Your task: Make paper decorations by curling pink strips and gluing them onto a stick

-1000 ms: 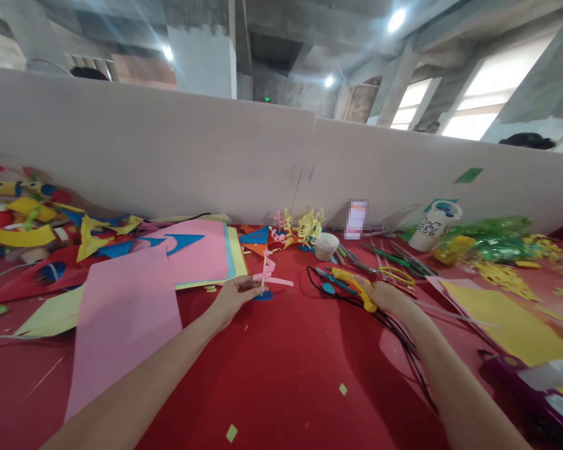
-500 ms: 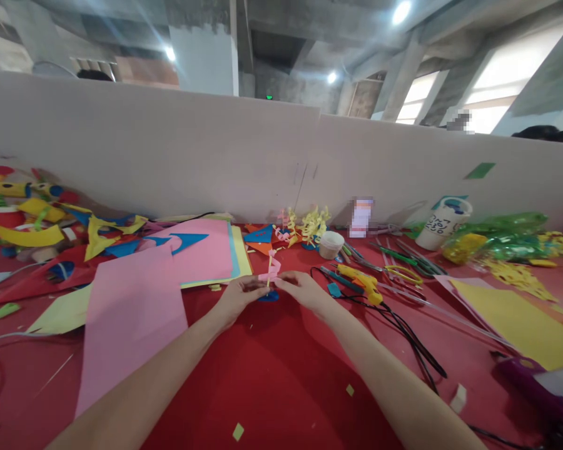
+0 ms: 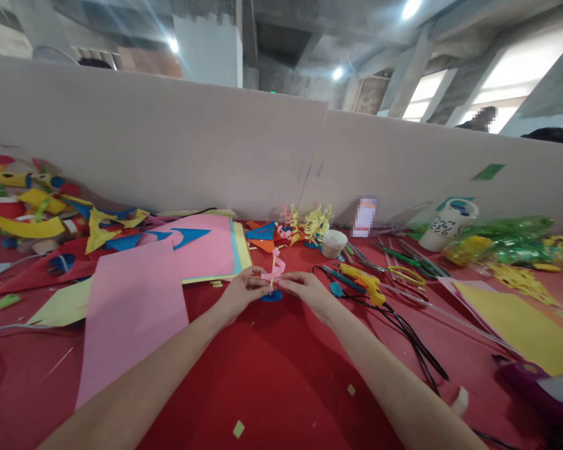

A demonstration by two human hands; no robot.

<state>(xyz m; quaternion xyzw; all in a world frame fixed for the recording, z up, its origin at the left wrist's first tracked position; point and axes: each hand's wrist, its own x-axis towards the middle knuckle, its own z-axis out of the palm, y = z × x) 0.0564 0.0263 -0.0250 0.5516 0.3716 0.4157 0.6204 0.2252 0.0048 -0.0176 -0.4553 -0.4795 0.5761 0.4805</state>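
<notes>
At the middle of the frame, a pink paper strip (image 3: pixel 278 265) loops around a thin yellow stick (image 3: pixel 274 270), which stands upright over a blue disc (image 3: pixel 271 297) on the worktop (image 3: pixel 263 381). The hands meet here: the left hand (image 3: pixel 240 295) pinches the stick low down between thumb and fingers, and the right hand (image 3: pixel 311 291) has its thumb and fingertips drawn together on the strip's right-hand end.

The worktop is red, with pale paper scraps (image 3: pixel 239 429) scattered toward the bottom of the frame. A pink sheet (image 3: pixel 134 319) covers much of its left side; right of centre lie a yellow glue gun (image 3: pixel 362 281) and, above it, a white cup (image 3: pixel 334 244). A yellow sheet (image 3: pixel 520 322) lies at the right edge, above a purple device (image 3: pixel 535 394) in the lower right corner.

A white partition (image 3: pixel 150 137) closes off the worktop's far edge, a green patch (image 3: pixel 490 172) on it at upper right. Beyond rises a grey concrete room, with a pale column (image 3: pixel 207 53), ceiling lights (image 3: pixel 338 74) and bright windows (image 3: pixel 425 94) at upper right.
</notes>
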